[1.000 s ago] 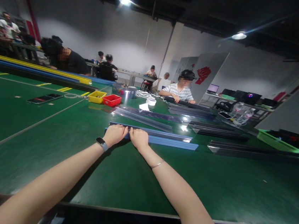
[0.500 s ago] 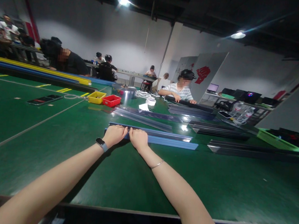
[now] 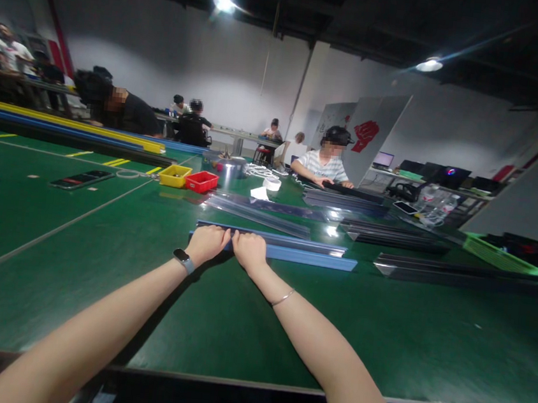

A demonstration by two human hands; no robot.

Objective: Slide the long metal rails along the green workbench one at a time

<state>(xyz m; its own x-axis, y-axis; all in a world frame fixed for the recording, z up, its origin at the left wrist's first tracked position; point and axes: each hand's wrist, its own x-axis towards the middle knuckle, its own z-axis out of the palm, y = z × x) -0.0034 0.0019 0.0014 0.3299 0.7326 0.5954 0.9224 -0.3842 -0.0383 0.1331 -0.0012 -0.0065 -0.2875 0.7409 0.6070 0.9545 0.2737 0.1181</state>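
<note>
A long blue profile strip lies across the green table in front of me. Near its left end, my left hand is closed over it, with a smart band on the wrist. My right hand grips the strip right beside it, thumbs almost meeting. A thin bracelet circles the right wrist. Both sets of fingers curl over the far side, so their tips are hidden. A dark channel with a shiny end runs along the strip's back edge; whether it is a separate piece I cannot tell.
Clear strips lie just beyond. Dark profiles are on the right, near a green basket. Yellow and red bins stand behind, with a phone at left. A co-worker handles a dark profile opposite.
My hands stay in the same place on the blue strip. Across the table, the co-worker's hands and dark profile have shifted slightly.
</note>
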